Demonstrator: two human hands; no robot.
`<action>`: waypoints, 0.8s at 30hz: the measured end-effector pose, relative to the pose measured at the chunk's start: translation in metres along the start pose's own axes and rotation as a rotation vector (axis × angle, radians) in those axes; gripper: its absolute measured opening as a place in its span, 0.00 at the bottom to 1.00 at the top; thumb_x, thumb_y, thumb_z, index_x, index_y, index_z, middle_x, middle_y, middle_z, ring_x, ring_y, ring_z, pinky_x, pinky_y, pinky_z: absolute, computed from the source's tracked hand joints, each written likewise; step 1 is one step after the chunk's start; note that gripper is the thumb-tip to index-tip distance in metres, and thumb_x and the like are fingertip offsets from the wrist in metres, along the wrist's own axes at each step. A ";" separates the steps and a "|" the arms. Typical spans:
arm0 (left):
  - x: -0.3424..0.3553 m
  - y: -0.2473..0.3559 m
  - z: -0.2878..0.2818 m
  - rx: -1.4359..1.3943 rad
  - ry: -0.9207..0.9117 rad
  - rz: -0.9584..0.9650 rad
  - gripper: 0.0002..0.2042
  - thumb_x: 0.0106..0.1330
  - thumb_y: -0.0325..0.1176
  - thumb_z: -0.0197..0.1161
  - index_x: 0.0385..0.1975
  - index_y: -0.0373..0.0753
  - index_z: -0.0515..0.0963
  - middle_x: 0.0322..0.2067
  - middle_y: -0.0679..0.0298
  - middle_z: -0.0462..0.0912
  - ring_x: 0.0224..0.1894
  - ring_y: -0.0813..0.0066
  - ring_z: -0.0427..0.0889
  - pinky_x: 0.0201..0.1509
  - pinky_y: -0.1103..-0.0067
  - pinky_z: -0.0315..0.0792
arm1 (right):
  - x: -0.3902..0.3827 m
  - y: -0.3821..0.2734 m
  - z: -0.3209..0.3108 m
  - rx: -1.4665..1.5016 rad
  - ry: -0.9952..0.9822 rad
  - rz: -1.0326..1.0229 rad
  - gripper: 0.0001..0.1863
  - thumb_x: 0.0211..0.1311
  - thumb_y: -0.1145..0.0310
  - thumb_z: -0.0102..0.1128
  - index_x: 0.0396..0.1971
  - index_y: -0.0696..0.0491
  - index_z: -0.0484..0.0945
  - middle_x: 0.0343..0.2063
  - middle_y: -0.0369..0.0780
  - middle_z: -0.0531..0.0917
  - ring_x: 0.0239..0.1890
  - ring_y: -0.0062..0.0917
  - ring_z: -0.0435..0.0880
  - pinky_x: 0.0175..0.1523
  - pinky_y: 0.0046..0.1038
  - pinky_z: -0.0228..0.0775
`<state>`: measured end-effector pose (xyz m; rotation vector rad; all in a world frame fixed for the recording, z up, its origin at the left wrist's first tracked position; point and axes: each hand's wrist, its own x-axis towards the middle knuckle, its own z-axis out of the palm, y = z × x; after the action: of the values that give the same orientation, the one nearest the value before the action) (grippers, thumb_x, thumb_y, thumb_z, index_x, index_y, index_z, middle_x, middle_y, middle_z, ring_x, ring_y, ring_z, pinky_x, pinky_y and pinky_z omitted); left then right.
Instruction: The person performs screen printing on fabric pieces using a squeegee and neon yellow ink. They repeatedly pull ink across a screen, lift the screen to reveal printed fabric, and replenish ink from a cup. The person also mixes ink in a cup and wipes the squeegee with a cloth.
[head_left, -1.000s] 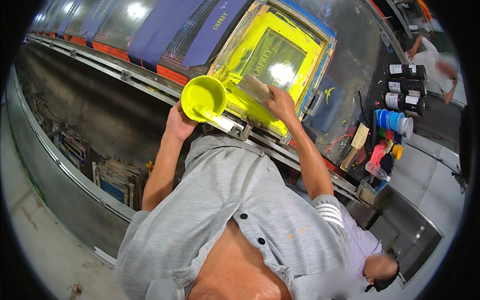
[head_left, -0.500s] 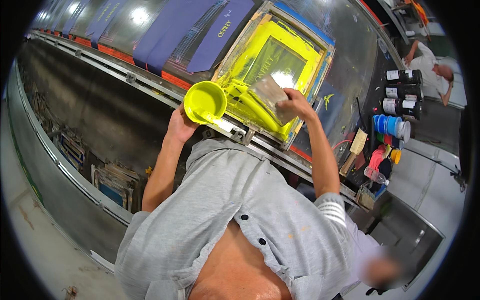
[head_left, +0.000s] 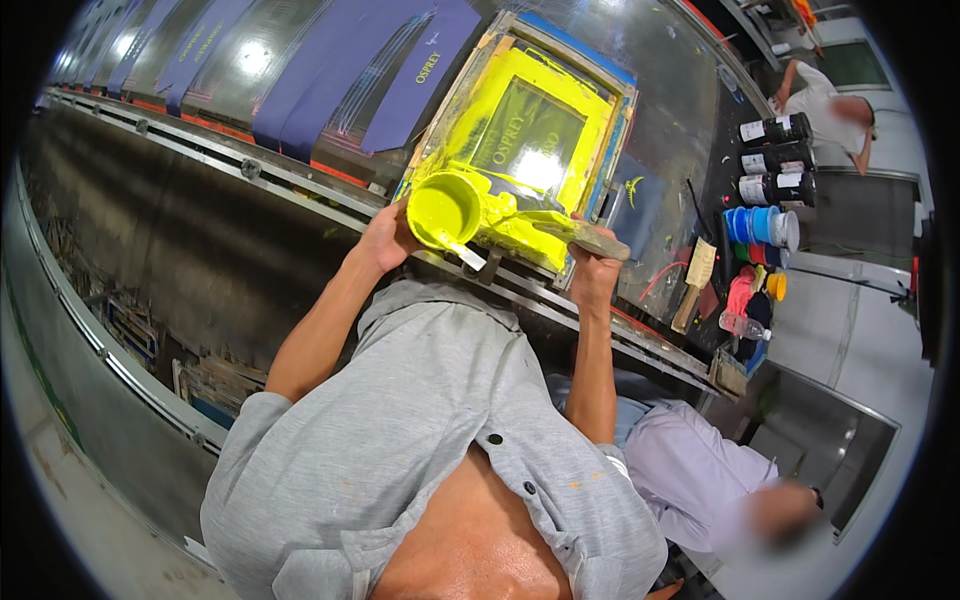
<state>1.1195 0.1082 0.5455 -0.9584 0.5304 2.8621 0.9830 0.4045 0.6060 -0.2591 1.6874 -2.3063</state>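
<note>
**Yellow ink everywhere at the print station**

Standing right by the long worktop [head_left: 300,180] here. The person's left hand [head_left: 385,240] is wrapped around a yellow cup [head_left: 445,210], tipped on its side so the open mouth faces back toward them, and the whole thing is coated in bright yellow ink. It sits right at the near corner of the printing screen frame [head_left: 530,130], touching or just over its edge, can't tell which.

The right hand [head_left: 592,268] is clenched around the handle of a squeegee [head_left: 585,235], gripping from below. The blade end looks smeared with the same yellow and points toward the cup, over the thick glob of ink on the frame's near edge.

The frame itself lies flat on the worktop, yellow all around the mesh, with blue tape along the far side. Dark purple fabric pieces [head_left: 350,70] are laid out in a row to the left of it.

Off to the right there's a cluster of ink jars [head_left: 775,160], some black with white labels, plus a stack of blue tubs [head_left: 760,225] and a clear bottle [head_left: 742,325]. Someone in a pale shirt [head_left: 690,470] is low down beside the person, and another person [head_left: 825,100] is bent over further back.
</note>
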 end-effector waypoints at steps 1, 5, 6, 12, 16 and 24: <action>0.003 -0.001 0.003 0.034 0.001 -0.031 0.18 0.74 0.44 0.47 0.53 0.40 0.74 0.48 0.61 0.81 0.51 0.64 0.79 0.56 0.60 0.72 | 0.000 -0.004 -0.002 -0.007 -0.007 -0.030 0.16 0.50 0.86 0.65 0.37 0.55 0.75 0.41 0.42 0.82 0.57 0.38 0.76 0.62 0.37 0.68; 0.015 -0.012 0.022 0.049 -0.017 -0.112 0.20 0.74 0.47 0.45 0.56 0.41 0.71 0.52 0.59 0.78 0.55 0.57 0.77 0.57 0.48 0.69 | 0.005 -0.043 0.015 0.055 -0.113 -0.178 0.14 0.53 0.81 0.67 0.37 0.55 0.74 0.40 0.43 0.82 0.55 0.39 0.76 0.64 0.41 0.65; 0.016 -0.016 0.027 0.028 -0.018 -0.137 0.20 0.74 0.47 0.44 0.57 0.41 0.70 0.54 0.58 0.77 0.55 0.55 0.76 0.57 0.46 0.68 | 0.004 -0.052 0.019 0.067 -0.133 -0.202 0.14 0.53 0.80 0.68 0.38 0.54 0.74 0.40 0.43 0.82 0.54 0.39 0.76 0.64 0.41 0.64; 0.008 -0.028 0.063 0.041 -0.078 -0.203 0.21 0.75 0.45 0.42 0.60 0.41 0.68 0.58 0.58 0.73 0.59 0.55 0.73 0.59 0.45 0.67 | 0.013 -0.062 0.022 -0.085 -0.359 -0.375 0.15 0.56 0.71 0.68 0.41 0.57 0.75 0.42 0.43 0.81 0.53 0.35 0.77 0.70 0.44 0.55; -0.001 -0.032 0.072 0.014 -0.090 -0.199 0.20 0.75 0.44 0.41 0.59 0.41 0.68 0.56 0.58 0.74 0.58 0.57 0.74 0.59 0.49 0.69 | 0.004 -0.058 0.026 -0.171 -0.319 -0.466 0.13 0.56 0.69 0.68 0.37 0.57 0.77 0.39 0.44 0.82 0.49 0.33 0.78 0.73 0.49 0.45; 0.010 -0.035 0.056 -0.033 -0.073 -0.145 0.18 0.74 0.41 0.42 0.55 0.39 0.71 0.52 0.60 0.78 0.53 0.64 0.78 0.53 0.59 0.75 | 0.003 -0.027 0.025 -0.111 -0.190 -0.533 0.08 0.59 0.67 0.63 0.33 0.55 0.79 0.37 0.43 0.84 0.46 0.30 0.79 0.73 0.49 0.42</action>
<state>1.0861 0.1595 0.5707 -0.8552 0.3915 2.7719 0.9850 0.3888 0.6392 -1.0272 1.8128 -2.4292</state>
